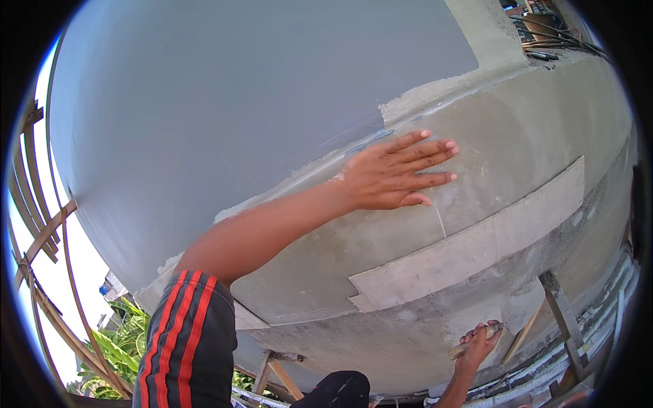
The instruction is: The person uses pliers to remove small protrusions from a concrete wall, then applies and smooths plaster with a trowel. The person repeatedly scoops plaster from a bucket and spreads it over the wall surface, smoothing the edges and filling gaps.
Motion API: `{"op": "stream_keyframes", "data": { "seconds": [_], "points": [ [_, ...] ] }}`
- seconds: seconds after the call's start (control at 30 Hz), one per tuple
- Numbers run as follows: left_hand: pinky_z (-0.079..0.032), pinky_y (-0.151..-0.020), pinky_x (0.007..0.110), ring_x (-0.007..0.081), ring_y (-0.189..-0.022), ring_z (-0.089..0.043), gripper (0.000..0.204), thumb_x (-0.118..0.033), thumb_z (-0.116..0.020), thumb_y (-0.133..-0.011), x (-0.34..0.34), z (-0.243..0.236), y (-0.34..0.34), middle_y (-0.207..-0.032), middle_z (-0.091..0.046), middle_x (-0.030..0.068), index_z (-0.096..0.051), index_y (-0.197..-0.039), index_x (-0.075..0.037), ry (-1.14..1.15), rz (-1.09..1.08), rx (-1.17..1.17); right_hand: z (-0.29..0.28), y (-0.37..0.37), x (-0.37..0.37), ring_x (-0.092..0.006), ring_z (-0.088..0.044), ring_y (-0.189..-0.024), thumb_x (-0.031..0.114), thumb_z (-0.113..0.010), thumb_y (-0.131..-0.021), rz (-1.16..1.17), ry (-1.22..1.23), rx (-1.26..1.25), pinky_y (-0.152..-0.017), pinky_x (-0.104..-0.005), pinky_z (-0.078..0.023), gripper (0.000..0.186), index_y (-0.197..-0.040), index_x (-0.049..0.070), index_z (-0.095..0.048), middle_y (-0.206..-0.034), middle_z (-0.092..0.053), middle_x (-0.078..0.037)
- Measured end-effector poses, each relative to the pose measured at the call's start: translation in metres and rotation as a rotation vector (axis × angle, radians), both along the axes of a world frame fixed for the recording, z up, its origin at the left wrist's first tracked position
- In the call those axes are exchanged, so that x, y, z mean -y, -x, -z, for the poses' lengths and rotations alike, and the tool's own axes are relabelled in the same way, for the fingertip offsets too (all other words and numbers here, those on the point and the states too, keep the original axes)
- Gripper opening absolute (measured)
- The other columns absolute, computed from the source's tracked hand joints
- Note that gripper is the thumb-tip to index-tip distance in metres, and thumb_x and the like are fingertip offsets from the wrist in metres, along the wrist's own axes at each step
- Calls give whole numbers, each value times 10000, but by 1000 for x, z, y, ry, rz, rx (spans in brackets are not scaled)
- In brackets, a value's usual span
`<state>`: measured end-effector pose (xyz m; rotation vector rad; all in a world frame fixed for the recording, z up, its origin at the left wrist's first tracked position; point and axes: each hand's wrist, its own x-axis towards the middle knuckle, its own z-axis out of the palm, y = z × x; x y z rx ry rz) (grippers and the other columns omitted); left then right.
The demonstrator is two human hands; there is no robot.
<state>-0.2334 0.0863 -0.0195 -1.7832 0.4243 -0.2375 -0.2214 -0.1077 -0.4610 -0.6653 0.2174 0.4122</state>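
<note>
My left hand (398, 171) is open, fingers spread, over the smooth grey-beige plaster (544, 122); it looks laid flat against it. My forearm reaches in from the lower left, out of a dark sleeve (183, 340) with red stripes. Pale smears mark the wrist. Just above the hand runs a raised ledge with whitish edges, bordering the blue-grey painted wall (238, 102). A thin white streak drops from near my thumb toward a pale flat strip (469, 251). My right hand is out of view.
Below, a co-worker's hand (481, 342) grips a pale elongated tool, near a dark rounded cap (340, 389). Wooden props (563, 319) lean at the lower right. Bamboo poles (75, 333) and green plants (126, 347) stand left. Cables (561, 37) lie at the upper right.
</note>
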Motion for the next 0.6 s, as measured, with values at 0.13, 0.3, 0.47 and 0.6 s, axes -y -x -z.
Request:
{"op": "stream_keyframes", "data": {
  "seconds": [0.13,0.3,0.47,0.6],
  "points": [
    [13,-1406,491,165,-1705,-99,689,-692,-218,-1121,-3,4,5,-1843,-188,-19,-345,-1718,-372,83,21,-42,-21,11,18,-116,-486,-515,25,-577,-1030,9,35,37,-463,-314,-446,266,-1236,157,-473,-768,-492,-6],
    [4,-1399,531,190,-1705,-115,665,-675,-239,-1137,-5,18,2,-1842,-195,3,-387,-1702,-358,265,42,-17,-32,17,30,-121,-501,-525,20,-584,-1024,31,41,91,-495,-318,-457,275,-1232,160,-471,-779,-525,-8],
    [-17,-1395,540,233,-1702,-146,660,-677,-268,-1140,9,32,14,-1841,-200,41,-409,-1697,-351,435,0,-28,-31,25,33,-131,-505,-527,15,-595,-1020,38,32,118,-495,-325,-460,288,-1240,149,-466,-787,-538,-13],
    [-62,-1396,522,270,-1703,-148,699,-699,-263,-1132,9,34,35,-1839,-194,91,-383,-1712,-328,1132,-10,-239,-27,30,38,-133,-509,-530,15,-594,-1024,25,26,123,-494,-325,-462,282,-1241,140,-464,-789,-539,-18]
  ]
}}
